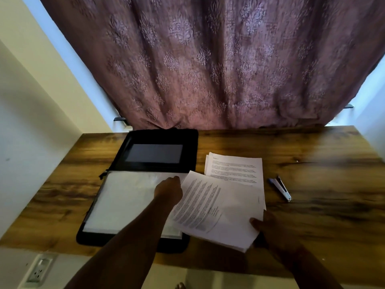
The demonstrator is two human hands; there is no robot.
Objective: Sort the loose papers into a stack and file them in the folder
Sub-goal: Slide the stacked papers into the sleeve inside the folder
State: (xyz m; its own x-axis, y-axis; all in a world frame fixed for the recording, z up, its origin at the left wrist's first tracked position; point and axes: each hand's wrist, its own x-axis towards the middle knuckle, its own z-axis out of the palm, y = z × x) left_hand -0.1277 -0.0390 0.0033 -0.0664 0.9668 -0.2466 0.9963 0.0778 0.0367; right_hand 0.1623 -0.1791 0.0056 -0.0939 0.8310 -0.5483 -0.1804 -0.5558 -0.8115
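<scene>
A black zip folder [145, 140] lies open on the wooden desk, its lower half filled with clear plastic sleeves [120, 201]. My right hand [268, 226] grips the lower right corner of a stack of printed papers [218, 209], holding it tilted just right of the folder, its left edge over the sleeves. My left hand [168, 189] reaches over the sleeves and touches the stack's upper left edge; its fingers are hidden behind the hand. More printed sheets [235, 167] lie flat on the desk behind the held stack.
A stapler [283, 189] and a pen [271, 181] lie on the desk [323, 163] right of the papers. A purple patterned curtain [208, 69] hangs behind the desk. A wall socket [39, 270] is at lower left below the desk edge.
</scene>
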